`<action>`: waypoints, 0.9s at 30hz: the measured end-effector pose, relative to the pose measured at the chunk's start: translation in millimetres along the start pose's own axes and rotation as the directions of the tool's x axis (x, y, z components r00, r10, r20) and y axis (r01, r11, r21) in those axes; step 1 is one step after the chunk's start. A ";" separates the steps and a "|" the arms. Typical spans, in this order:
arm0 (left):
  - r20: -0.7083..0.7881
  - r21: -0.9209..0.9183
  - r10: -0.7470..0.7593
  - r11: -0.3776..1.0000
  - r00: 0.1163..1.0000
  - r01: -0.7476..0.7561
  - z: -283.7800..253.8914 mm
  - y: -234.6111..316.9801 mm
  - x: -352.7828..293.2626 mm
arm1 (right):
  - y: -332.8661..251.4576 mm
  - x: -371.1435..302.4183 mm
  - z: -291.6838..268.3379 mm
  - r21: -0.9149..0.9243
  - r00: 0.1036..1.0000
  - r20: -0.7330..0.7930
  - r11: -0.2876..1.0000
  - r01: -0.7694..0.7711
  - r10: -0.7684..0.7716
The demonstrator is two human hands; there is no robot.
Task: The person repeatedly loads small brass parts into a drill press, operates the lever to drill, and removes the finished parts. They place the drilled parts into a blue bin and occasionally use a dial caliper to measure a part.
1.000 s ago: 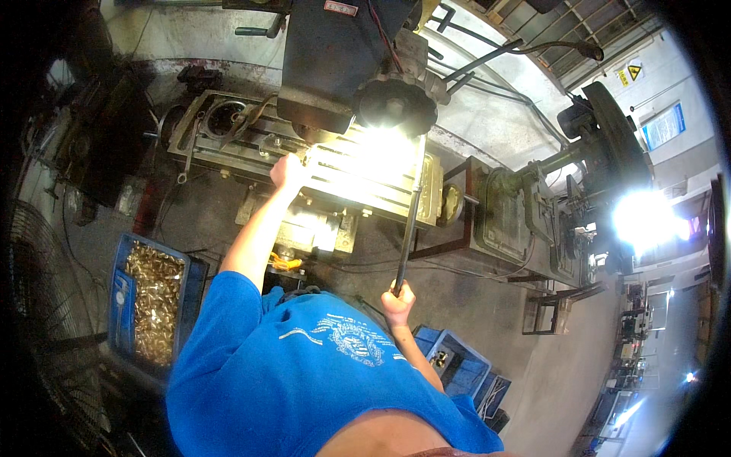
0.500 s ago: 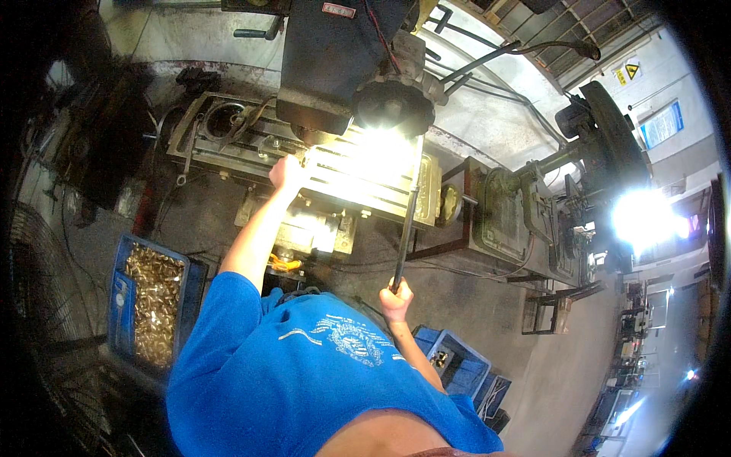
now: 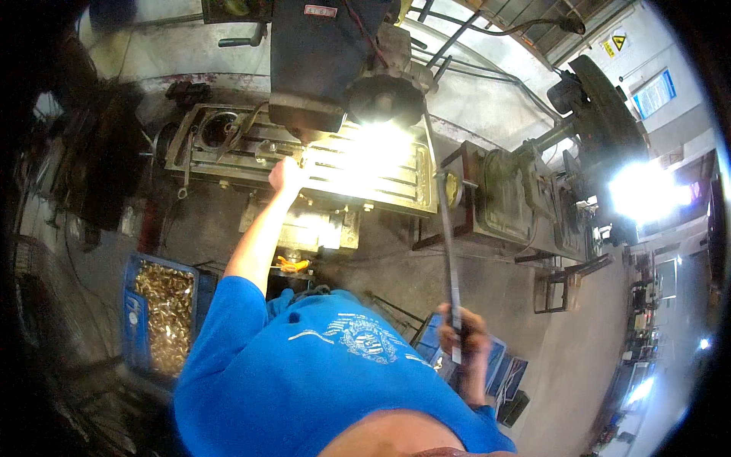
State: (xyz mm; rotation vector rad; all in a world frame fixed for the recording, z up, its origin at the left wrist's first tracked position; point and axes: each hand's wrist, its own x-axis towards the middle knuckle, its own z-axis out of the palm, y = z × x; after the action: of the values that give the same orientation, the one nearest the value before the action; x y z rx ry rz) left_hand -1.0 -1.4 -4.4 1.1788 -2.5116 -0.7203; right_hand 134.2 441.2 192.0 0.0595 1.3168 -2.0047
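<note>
Squeezed bar in right hand; couldn't tell left hand's hold; could've dropped bar by squeezing too softly.

Parts in bin, left of person — machine table ahead.

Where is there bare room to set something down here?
Grey floor at right lies open between the blue bin and the low stand. It is crowded around the left hand, close to the machine head, and the left crate is filled with brass-coloured parts. Glare hides part of the machine table.
</note>
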 end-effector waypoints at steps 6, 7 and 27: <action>0.105 -0.061 0.073 0.996 0.992 -0.067 -3.0 -8.7 4.2 | 3.4 -8.7 -28.0 -0.163 0.772 -0.015 0.764 0.625 -0.635; 0.136 -0.109 0.101 0.990 0.986 -0.086 -6.8 -9.6 1.8 | 11.8 0.3 -32.8 -0.119 0.795 -0.051 0.794 0.596 -0.604; 0.074 -0.115 0.655 0.754 0.752 -0.646 18.3 17.4 -56.2 | 110.3 33.9 -45.7 -0.173 0.933 -0.158 0.940 0.295 -0.322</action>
State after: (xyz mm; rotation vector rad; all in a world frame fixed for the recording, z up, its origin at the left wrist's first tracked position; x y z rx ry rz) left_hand 15.2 57.5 -12.3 0.1680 -2.6800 -0.6846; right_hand 158.9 436.5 70.5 -0.0353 1.6769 -2.1971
